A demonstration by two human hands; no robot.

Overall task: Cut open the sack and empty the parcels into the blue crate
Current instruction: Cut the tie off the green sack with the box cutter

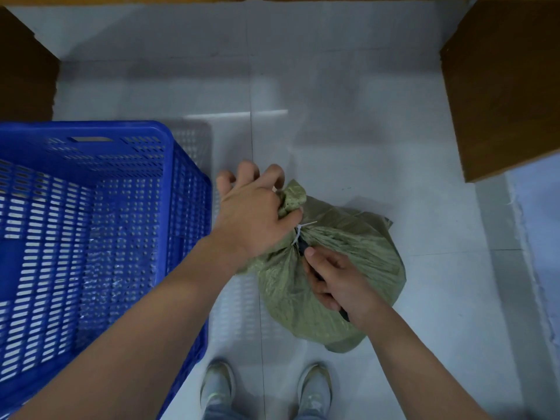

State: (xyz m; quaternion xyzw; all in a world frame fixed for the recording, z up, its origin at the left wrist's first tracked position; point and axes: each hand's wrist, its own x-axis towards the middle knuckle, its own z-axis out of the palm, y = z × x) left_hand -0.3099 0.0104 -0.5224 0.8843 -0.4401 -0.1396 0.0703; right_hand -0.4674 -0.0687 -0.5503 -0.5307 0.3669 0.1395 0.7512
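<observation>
A green woven sack (357, 256) stands on the pale tiled floor, its neck bunched and bound by a white zip tie (299, 232). My left hand (257, 207) grips the gathered neck above the tie. My right hand (333, 280) holds a dark-handled cutter (303, 246) whose tip meets the sack just under the tie; most of the tool is hidden in my fist. The blue perforated crate (188, 189) stands to the left of the sack, with only clear plastic film showing on its bottom. No parcels are visible.
Brown cardboard boxes stand at the far left (24, 74) and far right (509, 86). My two shoes (266, 389) are at the bottom, just below the sack. Open tiled floor (303, 86) lies beyond the sack.
</observation>
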